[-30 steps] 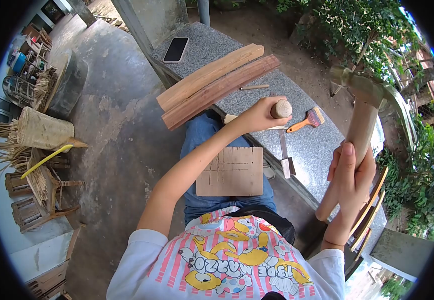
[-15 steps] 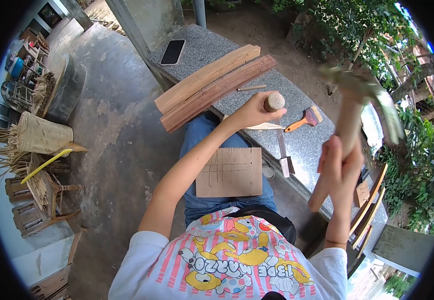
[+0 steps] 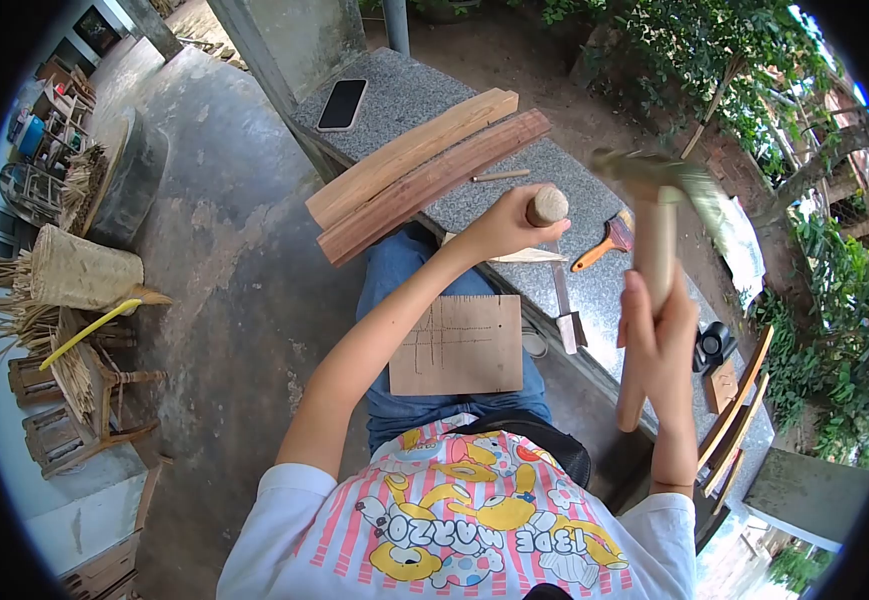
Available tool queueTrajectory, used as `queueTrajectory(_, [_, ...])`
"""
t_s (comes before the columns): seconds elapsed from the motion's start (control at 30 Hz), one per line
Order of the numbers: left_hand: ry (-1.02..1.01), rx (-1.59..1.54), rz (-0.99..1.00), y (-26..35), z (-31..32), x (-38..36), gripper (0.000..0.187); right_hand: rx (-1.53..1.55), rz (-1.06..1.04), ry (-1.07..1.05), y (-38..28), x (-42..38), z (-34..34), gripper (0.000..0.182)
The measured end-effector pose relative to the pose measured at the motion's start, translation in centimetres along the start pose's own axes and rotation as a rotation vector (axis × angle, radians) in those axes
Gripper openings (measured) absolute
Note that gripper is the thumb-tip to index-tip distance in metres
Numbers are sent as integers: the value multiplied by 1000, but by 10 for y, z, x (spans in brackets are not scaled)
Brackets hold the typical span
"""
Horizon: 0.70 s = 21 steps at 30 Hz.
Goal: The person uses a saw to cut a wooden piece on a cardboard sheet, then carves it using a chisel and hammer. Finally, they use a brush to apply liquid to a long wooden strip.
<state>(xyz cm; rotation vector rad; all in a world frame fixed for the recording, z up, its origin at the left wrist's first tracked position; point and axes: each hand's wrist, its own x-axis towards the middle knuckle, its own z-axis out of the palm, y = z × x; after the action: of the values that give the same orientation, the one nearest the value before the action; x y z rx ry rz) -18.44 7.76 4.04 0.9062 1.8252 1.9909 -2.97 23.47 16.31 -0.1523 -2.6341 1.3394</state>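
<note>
My left hand [image 3: 502,222] is closed round the wooden handle of an upright chisel [image 3: 547,206]; its round butt faces up and its lower end is hidden by the hand. A pale pointed piece of wood [image 3: 529,255] lies under this hand on the stone bench. In my right hand [image 3: 662,335] a claw hammer [image 3: 657,230] is gripped by its wooden handle, raised, its head blurred by motion. Just below the left hand lies a narrow metal tool [image 3: 562,290] with a wider shiny end. A brown board [image 3: 456,365] with marked lines rests on my lap.
Two long curved wood pieces [image 3: 424,165] lie across the granite bench [image 3: 394,75], near a phone [image 3: 342,104] and a thin stick [image 3: 501,176]. A paintbrush [image 3: 604,240] lies right of the chisel. Further right are a black object [image 3: 716,345] and curved wood strips [image 3: 739,400].
The hammer and my right hand have swung to the left, toward the chisel. The black object on the right of the bench now shows more fully. My left hand holds its place.
</note>
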Motion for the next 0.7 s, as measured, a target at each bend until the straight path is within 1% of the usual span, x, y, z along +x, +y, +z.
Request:
queueTrajectory(0.03, [27,15,13,-1,3,0,20,-143,-61,-105,11,3,4,31])
queueTrajectory(0.1, [51,29,28,-3,4,1,20,-123,25,-129,14,1,4,31])
queueTrajectory(0.17, [-9,133,-17,-5,-2,-1,20,-75,74,-18,4,-5,-5,31])
queueTrajectory(0.2, [-12,133,-19,-5,-2,-3,20,-29,118,17,3,-8,-8,30])
queueTrajectory(0.23, [5,133,-13,-4,-1,-3,20,23,140,38,6,-11,-10,31])
queueTrajectory(0.3, [15,130,-2,-3,0,-5,20,6,162,49,22,-19,-10,32])
queueTrajectory(0.37, [52,97,10,-4,-1,-11,20,-104,213,-6,50,-31,-5,33])
queueTrajectory(0.43, [68,80,14,-3,-3,-19,20,-135,312,-160,87,-49,0,39])
queueTrajectory(0.47, [136,71,16,-4,-5,-23,20,-114,362,-199,96,-58,7,33])
queueTrajectory(0.5, [203,63,14,-6,-8,-27,20,-98,412,-242,112,-69,13,35])
queueTrajectory(0.57, [207,56,-23,-4,-13,-33,20,-12,465,-277,132,-85,22,35])
queueTrajectory(0.63, [246,115,66,-5,-15,-38,20,7,490,-282,138,-94,23,36])
queueTrajectory(0.7, [240,110,67,-6,-16,-39,20,29,515,-280,145,-97,26,36])
